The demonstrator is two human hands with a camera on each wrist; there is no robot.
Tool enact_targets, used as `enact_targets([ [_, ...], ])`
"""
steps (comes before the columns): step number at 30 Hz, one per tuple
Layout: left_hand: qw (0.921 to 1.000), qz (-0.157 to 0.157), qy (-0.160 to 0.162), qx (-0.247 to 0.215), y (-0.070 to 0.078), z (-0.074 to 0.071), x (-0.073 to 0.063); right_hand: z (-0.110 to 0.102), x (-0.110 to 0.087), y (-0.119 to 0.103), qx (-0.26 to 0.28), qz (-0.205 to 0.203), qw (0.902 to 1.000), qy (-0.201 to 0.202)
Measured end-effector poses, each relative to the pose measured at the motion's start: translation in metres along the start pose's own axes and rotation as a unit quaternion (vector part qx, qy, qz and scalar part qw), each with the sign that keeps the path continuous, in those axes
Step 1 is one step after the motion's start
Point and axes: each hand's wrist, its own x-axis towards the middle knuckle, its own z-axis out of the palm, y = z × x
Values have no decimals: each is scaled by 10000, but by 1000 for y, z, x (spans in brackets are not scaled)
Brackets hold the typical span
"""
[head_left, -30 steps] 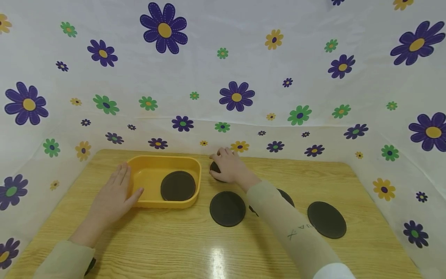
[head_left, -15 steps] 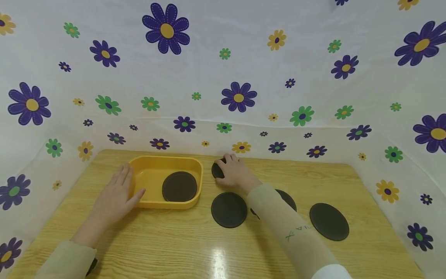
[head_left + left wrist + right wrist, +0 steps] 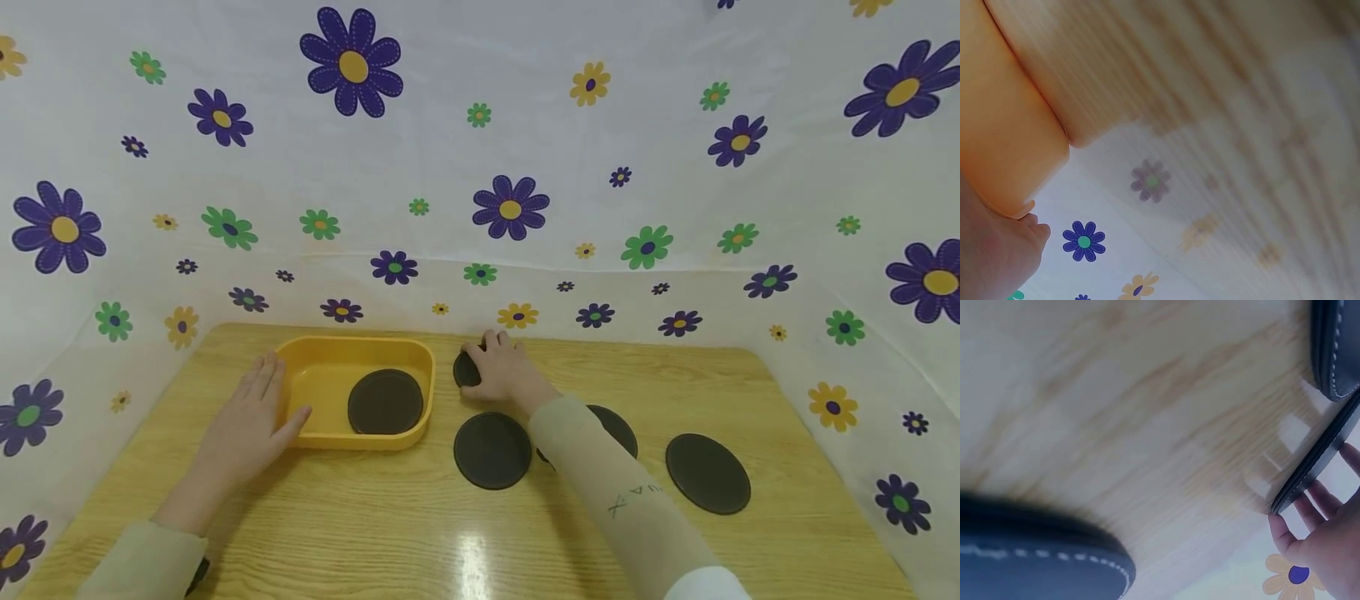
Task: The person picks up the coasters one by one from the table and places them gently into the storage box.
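Observation:
A yellow plastic tray stands at the back left of the table with one round black coaster lying inside it. My left hand rests along the tray's left wall, fingers straight and thumb over the near left corner. Right of the tray, my right hand grips another black coaster by its edge, thumb on the near side and fingers on the far side; the palm hides part of it. In the right wrist view, the gripped coaster shows white stitching and lies at the tabletop, with fingertips along its rim.
More black coasters lie flat on the table: one near the middle, one partly under the right forearm and one at the right. A white flower-patterned cloth encloses the back and sides of the wooden table.
The right hand has drawn slightly back and settled its fingers closer round the coaster's edge. The left hand stays against the tray.

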Motion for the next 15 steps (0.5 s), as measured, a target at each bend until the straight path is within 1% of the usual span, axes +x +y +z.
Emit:
enact_targets([
  [9,10000,-27,-51,-44,-2,2,1,0,-1,2,87,29,10000,3],
  [15,10000,-15,-10,-61,-4,4,0,-6,-5,4,248,-41,9997,67],
])
